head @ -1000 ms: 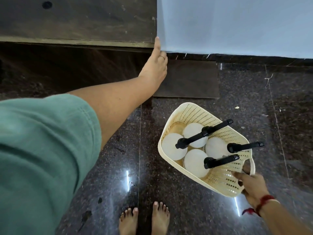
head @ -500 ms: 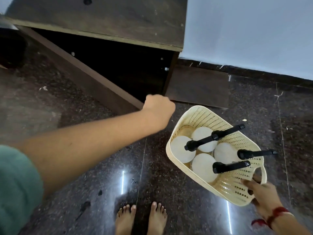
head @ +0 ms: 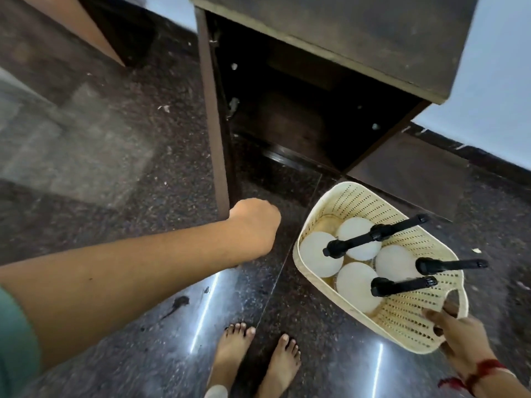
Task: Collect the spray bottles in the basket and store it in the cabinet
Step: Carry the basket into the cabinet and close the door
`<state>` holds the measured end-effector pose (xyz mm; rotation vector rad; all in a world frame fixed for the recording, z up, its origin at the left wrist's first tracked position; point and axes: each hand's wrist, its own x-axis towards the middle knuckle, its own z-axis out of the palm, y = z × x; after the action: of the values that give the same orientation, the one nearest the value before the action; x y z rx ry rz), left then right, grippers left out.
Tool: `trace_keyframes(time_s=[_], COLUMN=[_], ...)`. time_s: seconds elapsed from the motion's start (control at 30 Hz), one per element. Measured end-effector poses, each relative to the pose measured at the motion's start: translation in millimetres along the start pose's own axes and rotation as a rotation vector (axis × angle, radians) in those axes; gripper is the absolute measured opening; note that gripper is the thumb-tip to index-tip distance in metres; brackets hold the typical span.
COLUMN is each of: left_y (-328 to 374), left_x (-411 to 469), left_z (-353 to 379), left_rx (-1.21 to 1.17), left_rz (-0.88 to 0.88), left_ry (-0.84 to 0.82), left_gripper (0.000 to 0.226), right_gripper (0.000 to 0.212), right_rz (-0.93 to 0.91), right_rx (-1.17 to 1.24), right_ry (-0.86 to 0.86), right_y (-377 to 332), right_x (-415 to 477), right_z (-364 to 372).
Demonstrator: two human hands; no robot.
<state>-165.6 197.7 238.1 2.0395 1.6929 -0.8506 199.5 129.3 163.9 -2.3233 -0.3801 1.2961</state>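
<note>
Door (head: 214, 116) open, left hand (head: 254, 225) fisted empty beside it, right hand (head: 457, 337) gripping basket (head: 402, 317) rim: keep level, slide straight into cabinet (head: 330, 38)

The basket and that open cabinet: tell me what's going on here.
A person stands barefoot on the dark stone floor in front of a low cabinet. Their left hand, closed in a fist, is at the edge of the cabinet door, which stands wide open. Their right hand grips the handle end of a cream basket holding four spray bottles, white with black trigger heads. The basket is not yet inside the cabinet.
</note>
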Motion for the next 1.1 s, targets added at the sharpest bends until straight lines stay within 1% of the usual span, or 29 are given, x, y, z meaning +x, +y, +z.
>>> trace_keyframes(time_s=[0.1,0.23,0.37,0.43,0.53,0.57,0.7,0.77,0.83,0.97,1.03,1.07,1.1], left_y=[-30.8,-73.8,-115.9,-138.0,-173.4,-185.2,-227.2,-247.2,-260.8,-263.5,-261.8,-260.1,-258.5], left_x=[-8.1,-23.6,-36.8,-39.5,-37.4,-34.5,-19.1,-13.6,-8.7,-0.4,2.2,4.9,9.4], left_z=[22.4,49.3,64.7,68.9,68.8,66.5,57.4,55.5,54.2,54.7,54.5,54.1,54.1], left_rx=[-0.011,0.015,0.040,0.041,0.054,0.052,0.027,0.036,0.043,0.029,-0.027,-0.109,-0.256], left_rz=[-0.080,-0.135,-0.229,-0.287,-0.361,-0.383,-0.467,-0.497,-0.503,-0.471,-0.456,-0.455,-0.457], left_ry=[-0.009,0.015,0.064,0.067,0.063,0.073,0.125,0.139,0.148,0.134,0.107,0.090,0.076], left_gripper=[0.057,0.055,0.059,0.052,0.034,0.031,0.032,0.034,0.033,0.037,0.039,0.038,0.036], right_gripper=[0.027,0.027,0.030,0.030,0.032,0.034,0.034,0.030,0.024,0.016,0.019,0.021,0.022], right_rz=[-0.041,-0.082,-0.122,-0.128,-0.131,-0.134,-0.128,-0.119,-0.115,-0.113,-0.109,-0.107,-0.106], right_rx=[-0.058,-0.106,-0.130,-0.137,-0.154,-0.154,-0.156,-0.153,-0.150,-0.146,-0.153,-0.158,-0.164], right_ry=[-0.051,-0.092,-0.124,-0.145,-0.155,-0.164,-0.186,-0.160,-0.129,-0.100,-0.091,-0.090,-0.090], right_y=[-14.3,-35.6,-50.3,-56.7,-63.8,-65.5,-71.1,-75.1,-79.5,-86.4,-89.7,-91.4,-93.1], right_x=[-5.6,-19.3,-30.2,-34.7,-35.3,-33.6,-24.3,-21.1,-18.6,-16.8,-16.8,-16.9,-16.6], right_z=[27.3,69.5,109.1,126.2,147.7,153.6,169.5,174.8,178.9,185.7,187.6,189.2,191.5])
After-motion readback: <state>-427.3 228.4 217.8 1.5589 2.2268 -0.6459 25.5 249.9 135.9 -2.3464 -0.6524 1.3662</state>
